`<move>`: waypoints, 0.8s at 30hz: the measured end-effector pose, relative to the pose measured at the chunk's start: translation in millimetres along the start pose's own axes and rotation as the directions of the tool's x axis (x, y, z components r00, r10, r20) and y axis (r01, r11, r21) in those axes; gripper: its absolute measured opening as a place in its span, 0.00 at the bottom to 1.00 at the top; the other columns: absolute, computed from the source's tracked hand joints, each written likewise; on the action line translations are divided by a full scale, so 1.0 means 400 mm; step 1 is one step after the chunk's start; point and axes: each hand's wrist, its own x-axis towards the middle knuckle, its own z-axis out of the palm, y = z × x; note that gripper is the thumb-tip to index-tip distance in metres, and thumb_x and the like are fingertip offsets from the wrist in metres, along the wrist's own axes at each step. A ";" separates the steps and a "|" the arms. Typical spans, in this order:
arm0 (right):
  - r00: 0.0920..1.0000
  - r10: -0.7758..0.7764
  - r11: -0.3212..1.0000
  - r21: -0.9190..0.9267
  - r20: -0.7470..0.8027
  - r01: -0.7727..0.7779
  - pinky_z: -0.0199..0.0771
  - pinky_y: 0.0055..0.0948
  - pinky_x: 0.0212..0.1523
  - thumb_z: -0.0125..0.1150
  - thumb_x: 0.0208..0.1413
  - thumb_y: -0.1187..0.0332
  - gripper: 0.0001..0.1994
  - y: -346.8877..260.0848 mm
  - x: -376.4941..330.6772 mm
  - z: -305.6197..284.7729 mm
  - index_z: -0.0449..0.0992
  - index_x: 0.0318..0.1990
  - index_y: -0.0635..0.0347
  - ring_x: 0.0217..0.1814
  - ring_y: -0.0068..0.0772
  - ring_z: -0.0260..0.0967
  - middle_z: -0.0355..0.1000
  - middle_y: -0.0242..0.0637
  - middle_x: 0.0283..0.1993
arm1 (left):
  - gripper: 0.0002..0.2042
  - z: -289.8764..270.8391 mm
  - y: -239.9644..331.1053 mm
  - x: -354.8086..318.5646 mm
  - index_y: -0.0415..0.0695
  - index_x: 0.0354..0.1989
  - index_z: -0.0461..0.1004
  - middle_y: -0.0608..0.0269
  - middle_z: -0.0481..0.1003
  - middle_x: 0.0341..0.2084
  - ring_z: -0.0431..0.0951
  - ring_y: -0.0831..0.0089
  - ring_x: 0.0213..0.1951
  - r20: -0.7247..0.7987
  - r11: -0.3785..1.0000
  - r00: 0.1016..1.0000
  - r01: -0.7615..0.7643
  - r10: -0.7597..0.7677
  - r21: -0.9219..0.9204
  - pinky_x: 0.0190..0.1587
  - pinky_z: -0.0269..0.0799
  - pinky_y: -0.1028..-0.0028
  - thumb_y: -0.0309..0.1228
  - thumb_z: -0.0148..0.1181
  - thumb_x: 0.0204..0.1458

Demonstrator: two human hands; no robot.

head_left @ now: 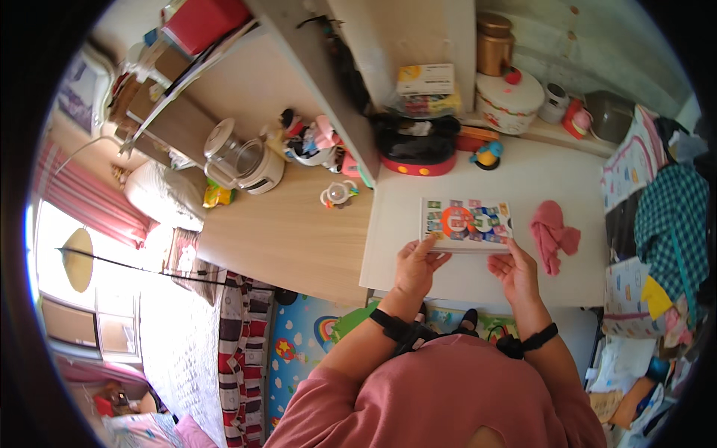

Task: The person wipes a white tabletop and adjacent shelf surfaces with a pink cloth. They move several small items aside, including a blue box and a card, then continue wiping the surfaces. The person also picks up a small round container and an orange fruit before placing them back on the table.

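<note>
Two black straps, one per wrist. Two bare hands: left hand, right hand, both on one white book, thick, bright printed cover, possibly a box. Left fingers clamped on its near left corner, thumb on top; right fingers clamped at the near right corner, thumb by the edge, others curled below. Book lies between the hands, over the white desk; contact with the surface, cannot tell. Right of it, on the desk: one crumpled pink cloth. Farther back: one blue-and-yellow toy bird, near one black-and-red case. Beyond: one lidded white pot, one red knob; one copper canister behind.
</note>
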 end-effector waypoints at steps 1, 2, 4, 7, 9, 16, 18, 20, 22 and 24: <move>1.000 0.016 1.000 -0.006 0.006 -0.016 0.80 0.31 0.36 0.63 0.60 0.56 0.17 0.010 -0.008 0.003 0.76 0.47 0.60 0.33 0.31 0.78 0.77 0.38 0.32 | 0.11 -0.011 0.008 -0.009 0.33 0.40 0.73 0.50 0.79 0.39 0.81 0.59 0.42 -0.014 1.000 1.000 0.010 -0.010 0.006 0.50 0.78 0.55 0.31 0.58 0.61; 0.999 0.033 0.999 -0.020 -0.006 -0.033 0.80 0.32 0.36 0.63 0.60 0.56 0.17 0.021 -0.016 0.005 0.76 0.47 0.60 0.34 0.31 0.78 0.77 0.39 0.32 | 0.13 -0.020 0.011 -0.016 0.32 0.41 0.72 0.49 0.79 0.39 0.82 0.60 0.42 -0.019 1.000 0.999 0.027 -0.027 0.012 0.50 0.79 0.57 0.32 0.59 0.60; 0.998 0.057 0.997 -0.053 0.030 -0.056 0.80 0.32 0.37 0.62 0.61 0.56 0.17 0.044 -0.027 0.005 0.76 0.48 0.60 0.34 0.31 0.78 0.77 0.40 0.32 | 0.13 -0.044 0.015 -0.036 0.34 0.40 0.72 0.54 0.79 0.36 0.81 0.66 0.38 -0.056 0.999 0.998 0.024 -0.022 0.029 0.46 0.80 0.63 0.34 0.60 0.60; 0.990 0.114 0.990 -0.091 0.077 -0.107 0.80 0.36 0.38 0.60 0.62 0.56 0.16 0.083 -0.044 0.001 0.75 0.47 0.60 0.35 0.35 0.78 0.78 0.44 0.34 | 0.13 -0.100 0.027 -0.069 0.35 0.40 0.72 0.55 0.79 0.36 0.81 0.67 0.38 -0.083 0.999 0.996 0.022 -0.019 0.034 0.45 0.80 0.65 0.34 0.61 0.59; 0.981 0.174 0.980 -0.110 0.085 -0.165 0.80 0.38 0.39 0.59 0.62 0.57 0.15 0.110 -0.055 0.000 0.74 0.47 0.60 0.35 0.37 0.78 0.78 0.46 0.35 | 0.13 -0.144 0.035 -0.090 0.34 0.41 0.72 0.52 0.80 0.39 0.82 0.63 0.41 -0.094 0.999 0.995 0.023 -0.019 0.035 0.48 0.80 0.62 0.34 0.59 0.60; 0.967 0.221 0.965 -0.172 0.123 -0.199 0.80 0.41 0.40 0.62 0.61 0.59 0.16 0.182 -0.091 0.020 0.75 0.50 0.59 0.37 0.40 0.78 0.78 0.45 0.36 | 0.11 -0.244 0.036 -0.142 0.37 0.40 0.74 0.55 0.80 0.38 0.82 0.67 0.40 -0.113 1.000 0.994 0.001 0.001 0.016 0.47 0.80 0.64 0.34 0.59 0.60; 0.967 0.223 0.964 -0.178 0.123 -0.200 0.80 0.40 0.40 0.63 0.60 0.60 0.16 0.204 -0.100 0.026 0.75 0.50 0.59 0.36 0.40 0.78 0.78 0.44 0.36 | 0.11 -0.271 0.039 -0.162 0.37 0.40 0.74 0.56 0.80 0.38 0.82 0.68 0.40 -0.123 1.000 0.992 -0.006 0.009 0.021 0.47 0.80 0.65 0.34 0.59 0.60; 0.968 0.234 0.957 -0.194 0.085 -0.214 0.80 0.40 0.40 0.64 0.59 0.61 0.16 0.226 -0.106 0.034 0.76 0.50 0.59 0.37 0.39 0.78 0.78 0.44 0.37 | 0.11 -0.297 0.042 -0.178 0.37 0.40 0.74 0.57 0.80 0.37 0.82 0.68 0.40 -0.119 1.000 0.993 -0.011 0.012 0.004 0.47 0.80 0.65 0.34 0.59 0.60; 0.964 0.236 0.955 -0.211 0.126 -0.207 0.80 0.40 0.40 0.64 0.58 0.61 0.16 0.246 -0.108 0.046 0.76 0.50 0.59 0.37 0.39 0.78 0.78 0.44 0.37 | 0.10 -0.322 0.047 -0.186 0.37 0.40 0.74 0.58 0.80 0.37 0.82 0.68 0.40 -0.132 1.000 0.991 -0.017 0.015 -0.013 0.47 0.80 0.66 0.34 0.59 0.60; 0.963 0.239 0.951 -0.228 0.123 -0.206 0.80 0.39 0.40 0.65 0.58 0.61 0.16 0.264 -0.109 0.062 0.76 0.49 0.59 0.38 0.39 0.78 0.77 0.43 0.38 | 0.10 -0.346 0.053 -0.189 0.38 0.39 0.75 0.58 0.80 0.36 0.82 0.69 0.39 -0.158 0.999 0.987 -0.029 0.023 -0.033 0.47 0.81 0.66 0.33 0.60 0.60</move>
